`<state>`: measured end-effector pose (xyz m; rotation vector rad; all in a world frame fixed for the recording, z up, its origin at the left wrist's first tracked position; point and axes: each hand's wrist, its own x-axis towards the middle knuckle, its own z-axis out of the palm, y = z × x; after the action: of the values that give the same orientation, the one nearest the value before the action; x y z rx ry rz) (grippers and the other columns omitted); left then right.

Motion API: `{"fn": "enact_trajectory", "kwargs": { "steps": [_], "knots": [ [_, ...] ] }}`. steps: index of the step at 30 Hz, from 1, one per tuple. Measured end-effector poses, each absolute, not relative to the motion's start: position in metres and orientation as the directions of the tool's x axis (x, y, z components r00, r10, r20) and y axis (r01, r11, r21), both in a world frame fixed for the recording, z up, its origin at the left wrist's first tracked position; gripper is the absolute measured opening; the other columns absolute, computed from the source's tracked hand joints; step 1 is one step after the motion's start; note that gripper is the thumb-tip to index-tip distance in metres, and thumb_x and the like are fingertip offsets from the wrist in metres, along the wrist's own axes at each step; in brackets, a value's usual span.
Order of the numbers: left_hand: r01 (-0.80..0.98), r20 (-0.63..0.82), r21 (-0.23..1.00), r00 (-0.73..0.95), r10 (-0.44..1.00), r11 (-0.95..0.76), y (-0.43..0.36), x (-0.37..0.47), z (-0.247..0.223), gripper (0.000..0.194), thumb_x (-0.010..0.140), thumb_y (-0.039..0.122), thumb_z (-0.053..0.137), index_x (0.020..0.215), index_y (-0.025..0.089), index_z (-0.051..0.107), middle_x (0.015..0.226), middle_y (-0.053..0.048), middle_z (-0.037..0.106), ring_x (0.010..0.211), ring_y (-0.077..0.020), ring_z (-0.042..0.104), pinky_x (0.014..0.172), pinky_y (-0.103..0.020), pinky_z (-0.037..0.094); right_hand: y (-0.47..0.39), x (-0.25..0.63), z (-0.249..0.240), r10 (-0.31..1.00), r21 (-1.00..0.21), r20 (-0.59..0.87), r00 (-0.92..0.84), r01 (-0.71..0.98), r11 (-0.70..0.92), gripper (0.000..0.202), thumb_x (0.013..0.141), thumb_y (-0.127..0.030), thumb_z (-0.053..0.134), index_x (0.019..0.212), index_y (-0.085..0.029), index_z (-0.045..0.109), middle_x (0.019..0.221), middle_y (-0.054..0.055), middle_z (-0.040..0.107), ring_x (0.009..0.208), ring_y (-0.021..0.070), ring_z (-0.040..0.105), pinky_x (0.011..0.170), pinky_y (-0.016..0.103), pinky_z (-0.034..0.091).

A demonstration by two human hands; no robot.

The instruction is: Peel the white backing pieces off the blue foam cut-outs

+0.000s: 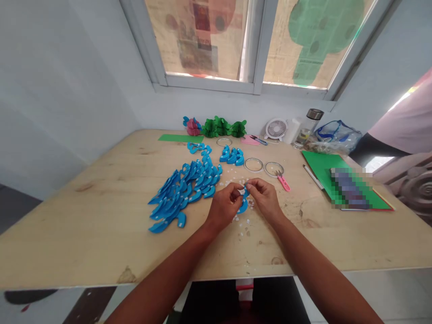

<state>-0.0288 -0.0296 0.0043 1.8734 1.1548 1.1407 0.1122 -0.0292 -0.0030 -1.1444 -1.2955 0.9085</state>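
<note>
A person sits at a wooden bench, both bare hands close together near its front middle. Between them is a curved blue paper piece, hanging just above the bench or resting on it; which is unclear. The left hand and right hand both have a closed, pinching grip at its upper end.

Left of the hands, a large spread of similar blue pieces lies overlapping, many marked with small white squares, so much of this batch looks done. A smaller blue cluster sits behind the hands. The piece in hand appears unfinished; whether every other piece has its square cannot be told.

White scraps litter the bench around the hands. Pink-handled scissors lie near the right hand, beside flat rings. Green paper figures, seemingly complete, stand along the wall.
</note>
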Motion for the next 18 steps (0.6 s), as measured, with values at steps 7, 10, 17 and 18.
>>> {"fn": "enact_trajectory", "kwargs": {
  "steps": [7, 10, 17, 18],
  "knots": [
    [0.198, 0.174, 0.953, 0.264, 0.949, -0.229, -0.0241, -0.0296, 0.0063, 0.016, 0.066, 0.013, 0.055, 0.081, 0.016, 0.06, 0.058, 0.003, 0.06, 0.052, -0.0099, 0.056, 0.051, -0.02, 0.044, -0.0268, 0.1124, -0.008, 0.967, -0.972, 0.23, 0.108, 0.074, 0.223, 0.019, 0.071, -0.037, 0.06, 0.072, -0.018, 0.059, 0.065, 0.0, 0.056, 0.062, 0.0134, 0.05, 0.058, 0.025, 0.041],
    [0.156, 0.13, 0.971, 0.281, 0.951, -0.179, -0.0234, -0.0308, 0.0068, 0.014, 0.067, 0.016, 0.056, 0.08, 0.015, 0.06, 0.057, 0.003, 0.06, 0.05, -0.0101, 0.056, 0.05, -0.02, 0.044, -0.0284, 0.1117, -0.0061, 0.973, -0.977, 0.209, 0.103, 0.058, 0.204, 0.019, 0.071, -0.037, 0.06, 0.074, -0.019, 0.06, 0.066, 0.0, 0.057, 0.062, 0.0133, 0.05, 0.057, 0.024, 0.041],
    [0.244, 0.218, 0.926, 0.282, 0.934, -0.289, -0.0261, -0.0323, 0.0072, 0.013, 0.069, 0.019, 0.055, 0.08, 0.016, 0.06, 0.062, 0.001, 0.061, 0.059, -0.0122, 0.058, 0.054, -0.021, 0.045, -0.0285, 0.1099, -0.0054, 0.978, -0.977, 0.178, 0.105, 0.137, 0.163, 0.02, 0.07, -0.036, 0.06, 0.077, -0.017, 0.06, 0.067, 0.001, 0.058, 0.06, 0.0125, 0.049, 0.054, 0.024, 0.04],
    [0.266, 0.229, 0.914, 0.284, 0.931, -0.306, -0.0267, -0.0321, 0.007, 0.013, 0.07, 0.019, 0.054, 0.08, 0.016, 0.061, 0.062, 0.001, 0.061, 0.06, -0.0124, 0.058, 0.055, -0.021, 0.045, -0.0283, 0.1097, -0.0056, 0.976, -0.971, 0.181, 0.117, 0.178, 0.159, 0.019, 0.069, -0.035, 0.061, 0.074, -0.017, 0.059, 0.064, 0.0, 0.056, 0.057, 0.0118, 0.048, 0.053, 0.024, 0.039]
  ]
}}
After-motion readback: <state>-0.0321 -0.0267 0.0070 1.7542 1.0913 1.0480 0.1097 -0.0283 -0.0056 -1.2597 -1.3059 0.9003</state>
